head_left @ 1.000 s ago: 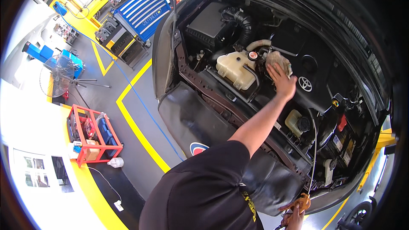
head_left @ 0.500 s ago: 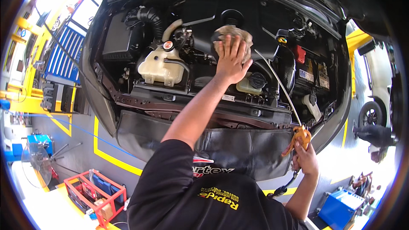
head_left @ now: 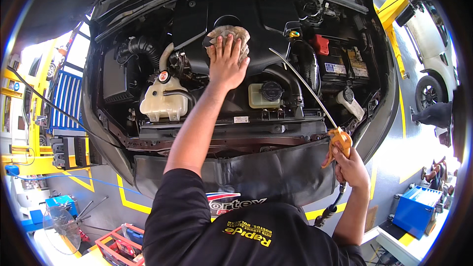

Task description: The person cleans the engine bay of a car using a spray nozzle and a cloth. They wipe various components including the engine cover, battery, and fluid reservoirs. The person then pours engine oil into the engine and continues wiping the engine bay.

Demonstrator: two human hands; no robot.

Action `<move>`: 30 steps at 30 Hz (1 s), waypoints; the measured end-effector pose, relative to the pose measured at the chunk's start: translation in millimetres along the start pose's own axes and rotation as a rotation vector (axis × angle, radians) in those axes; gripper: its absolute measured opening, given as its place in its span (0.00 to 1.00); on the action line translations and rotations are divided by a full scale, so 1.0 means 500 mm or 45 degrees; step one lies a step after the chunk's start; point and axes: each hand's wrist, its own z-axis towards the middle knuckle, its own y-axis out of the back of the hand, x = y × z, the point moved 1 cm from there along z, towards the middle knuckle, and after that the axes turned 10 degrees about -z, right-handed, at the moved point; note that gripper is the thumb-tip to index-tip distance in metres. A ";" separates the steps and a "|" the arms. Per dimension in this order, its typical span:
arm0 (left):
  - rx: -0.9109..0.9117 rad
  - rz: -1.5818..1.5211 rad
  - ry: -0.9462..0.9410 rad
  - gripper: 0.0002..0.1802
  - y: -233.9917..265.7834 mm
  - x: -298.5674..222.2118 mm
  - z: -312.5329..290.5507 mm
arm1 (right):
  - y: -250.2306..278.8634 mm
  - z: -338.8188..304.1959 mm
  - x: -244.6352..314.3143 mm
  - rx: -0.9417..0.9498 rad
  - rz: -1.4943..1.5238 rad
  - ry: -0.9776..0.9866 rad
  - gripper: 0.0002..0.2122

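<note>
My left hand (head_left: 227,66) presses a bunched, dirty beige rag (head_left: 235,37) onto the black plastic engine cover (head_left: 192,19). The fingers are spread over the rag, and its underside is hidden. At the right front of the engine bay, my right hand (head_left: 351,167) is closed around the orange handle of an air blow gun (head_left: 341,142). Its long thin metal nozzle reaches up and left over the bay, the tip ending right of the rag. A dark hose fitting (head_left: 326,214) hangs below the handle.
A cream coolant reservoir (head_left: 160,101) sits left; another fluid reservoir (head_left: 256,96) is front centre. The battery (head_left: 340,66) with a red terminal cover stands right. A black fender cover (head_left: 286,172) drapes the front edge. A red tool crate (head_left: 111,244) and blue box (head_left: 416,212) flank me.
The whole view has shifted, with the engine bay now farther left in it. My left hand and the rag have slid slightly farther across the cover. The blow gun stays in my right hand.
</note>
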 end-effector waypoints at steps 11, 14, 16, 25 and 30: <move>-0.093 -0.045 0.232 0.39 -0.041 0.323 0.349 | -0.044 0.158 0.159 0.068 -0.088 0.041 0.20; -0.008 -0.052 0.538 0.37 0.027 0.332 0.428 | -0.038 0.192 0.176 0.171 -0.073 0.085 0.19; -0.122 0.107 0.362 0.35 0.037 0.235 0.490 | -0.015 0.215 0.171 0.039 -0.167 -0.045 0.19; 0.012 -0.120 -0.257 0.33 -0.023 -0.066 0.556 | 0.071 0.237 0.148 -0.203 0.043 0.013 0.19; -0.051 -0.092 -0.480 0.29 -0.011 -0.134 0.489 | 0.094 0.220 0.126 -0.241 0.007 0.012 0.20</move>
